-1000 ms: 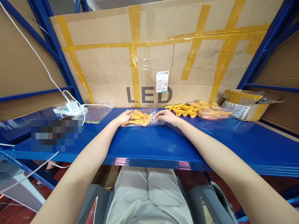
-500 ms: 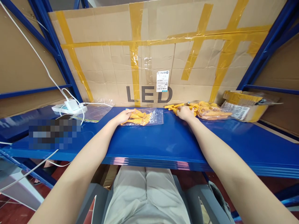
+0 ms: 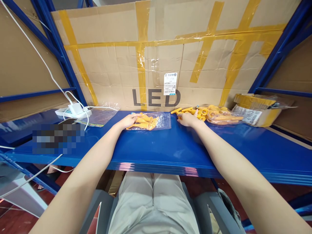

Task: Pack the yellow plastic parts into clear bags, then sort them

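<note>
Forward over the blue desk [image 3: 156, 146] both arms reach, spread wide. The left hand [image 3: 128, 121] lies on the left end of a clear bag [image 3: 165, 121] holding yellow pieces; the right hand [image 3: 187, 119] bends, half-curled, at loose yellow pieces [image 3: 203, 112]. Whether the hands grip, I cannot tell.

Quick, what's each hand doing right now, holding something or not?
Left hand: on the left end of the clear bag; grip can't be told.
Right hand: at the loose yellow pieces; whether it holds one can't be told.
</note>
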`<move>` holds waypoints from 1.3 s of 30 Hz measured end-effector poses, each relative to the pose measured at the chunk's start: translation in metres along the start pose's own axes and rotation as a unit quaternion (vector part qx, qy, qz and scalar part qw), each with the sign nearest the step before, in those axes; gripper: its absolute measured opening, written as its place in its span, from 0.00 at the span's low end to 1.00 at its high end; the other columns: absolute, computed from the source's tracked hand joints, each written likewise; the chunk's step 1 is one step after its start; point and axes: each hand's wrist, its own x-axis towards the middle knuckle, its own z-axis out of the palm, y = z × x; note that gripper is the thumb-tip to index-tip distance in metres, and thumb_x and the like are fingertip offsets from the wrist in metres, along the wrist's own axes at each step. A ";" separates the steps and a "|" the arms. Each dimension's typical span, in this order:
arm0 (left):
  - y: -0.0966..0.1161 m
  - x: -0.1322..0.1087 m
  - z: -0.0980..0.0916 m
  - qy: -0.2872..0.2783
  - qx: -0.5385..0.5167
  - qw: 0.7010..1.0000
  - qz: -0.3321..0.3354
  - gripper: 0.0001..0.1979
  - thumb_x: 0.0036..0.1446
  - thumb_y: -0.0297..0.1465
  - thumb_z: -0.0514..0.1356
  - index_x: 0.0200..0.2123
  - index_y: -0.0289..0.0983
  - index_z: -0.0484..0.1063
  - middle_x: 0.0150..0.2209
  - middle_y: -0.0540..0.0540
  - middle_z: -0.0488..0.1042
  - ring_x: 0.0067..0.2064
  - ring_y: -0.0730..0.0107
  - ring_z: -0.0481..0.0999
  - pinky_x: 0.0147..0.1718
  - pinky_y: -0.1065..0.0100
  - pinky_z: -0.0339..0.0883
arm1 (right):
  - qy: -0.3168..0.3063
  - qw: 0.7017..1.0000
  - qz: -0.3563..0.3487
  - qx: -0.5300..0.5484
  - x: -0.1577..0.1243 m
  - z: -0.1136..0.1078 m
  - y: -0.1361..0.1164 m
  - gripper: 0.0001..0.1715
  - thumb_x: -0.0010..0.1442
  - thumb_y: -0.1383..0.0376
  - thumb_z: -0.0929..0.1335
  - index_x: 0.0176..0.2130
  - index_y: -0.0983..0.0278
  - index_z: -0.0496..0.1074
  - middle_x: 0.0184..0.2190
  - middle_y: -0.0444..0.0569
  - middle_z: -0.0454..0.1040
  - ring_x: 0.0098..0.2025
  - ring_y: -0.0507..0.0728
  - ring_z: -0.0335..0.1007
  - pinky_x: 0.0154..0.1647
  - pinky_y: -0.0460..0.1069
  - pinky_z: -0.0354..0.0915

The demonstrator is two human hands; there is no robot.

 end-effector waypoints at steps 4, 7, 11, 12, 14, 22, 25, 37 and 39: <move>0.000 -0.002 0.000 -0.009 -0.009 1.000 0.009 0.20 0.57 0.34 0.52 0.50 0.40 0.76 0.55 0.50 0.74 0.61 0.62 0.67 0.63 0.66 0.54 | -0.028 0.988 -0.073 0.132 0.000 -0.005 -0.008 0.18 0.58 0.67 0.63 0.45 0.64 0.77 0.39 0.52 0.79 0.45 0.60 0.74 0.50 0.51 0.64; -0.001 -0.002 0.000 -0.002 -0.009 1.000 0.005 0.20 0.56 0.35 0.54 0.49 0.40 0.76 0.55 0.50 0.74 0.60 0.60 0.68 0.63 0.65 0.54 | -0.017 0.980 -0.113 0.161 0.004 0.002 -0.008 0.21 0.56 0.73 0.61 0.45 0.66 0.77 0.41 0.53 0.78 0.44 0.57 0.73 0.49 0.46 0.64; 0.000 -0.001 -0.001 -0.007 -0.012 1.000 0.002 0.19 0.56 0.37 0.55 0.48 0.41 0.76 0.55 0.49 0.73 0.61 0.59 0.67 0.63 0.61 0.54 | 0.009 0.993 -0.111 0.040 0.008 0.017 -0.005 0.27 0.53 0.74 0.63 0.52 0.65 0.74 0.54 0.57 0.70 0.56 0.61 0.66 0.57 0.50 0.59; 0.001 -0.002 -0.001 -0.012 -0.014 1.000 0.004 0.19 0.56 0.37 0.55 0.48 0.41 0.76 0.55 0.49 0.74 0.61 0.59 0.67 0.62 0.61 0.55 | 0.006 0.994 -0.108 0.018 0.008 0.019 -0.005 0.27 0.54 0.74 0.64 0.53 0.64 0.73 0.55 0.57 0.69 0.58 0.62 0.63 0.59 0.52 0.58; 0.002 -0.002 -0.001 -0.020 -0.019 1.000 0.009 0.19 0.56 0.38 0.55 0.48 0.42 0.77 0.54 0.50 0.74 0.61 0.59 0.67 0.62 0.60 0.55 | -0.002 0.994 -0.106 -0.006 0.006 0.019 -0.007 0.27 0.55 0.73 0.64 0.54 0.63 0.72 0.57 0.56 0.68 0.61 0.63 0.60 0.60 0.54 0.57; -0.001 0.000 0.000 -0.011 -0.007 1.000 0.002 0.20 0.56 0.35 0.53 0.49 0.41 0.76 0.56 0.49 0.72 0.60 0.60 0.68 0.60 0.63 0.57 | 0.005 0.994 -0.085 -0.064 -0.009 -0.008 -0.017 0.16 0.55 0.69 0.63 0.42 0.64 0.74 0.43 0.55 0.77 0.49 0.63 0.71 0.55 0.58 0.56; -0.002 0.001 0.000 -0.008 0.001 1.000 0.000 0.20 0.56 0.34 0.53 0.50 0.40 0.76 0.57 0.48 0.72 0.60 0.60 0.68 0.61 0.63 0.56 | 0.052 0.993 -0.094 -0.047 -0.012 -0.014 -0.021 0.16 0.56 0.67 0.63 0.43 0.64 0.74 0.42 0.54 0.78 0.47 0.63 0.71 0.52 0.58 0.56; 0.000 0.001 0.001 0.007 -0.021 1.000 -0.008 0.19 0.54 0.33 0.54 0.48 0.40 0.77 0.56 0.50 0.73 0.60 0.61 0.68 0.62 0.63 0.55 | 0.103 0.957 -0.209 0.173 -0.024 -0.001 -0.061 0.16 0.55 0.69 0.67 0.43 0.63 0.79 0.42 0.50 0.80 0.46 0.60 0.73 0.46 0.52 0.62; 0.003 -0.001 0.001 0.006 -0.026 0.999 -0.023 0.19 0.55 0.32 0.54 0.48 0.40 0.77 0.56 0.49 0.73 0.59 0.60 0.69 0.62 0.63 0.55 | 0.083 0.948 -0.187 0.243 -0.019 0.002 -0.057 0.16 0.53 0.69 0.68 0.42 0.64 0.80 0.41 0.49 0.80 0.43 0.58 0.74 0.43 0.49 0.64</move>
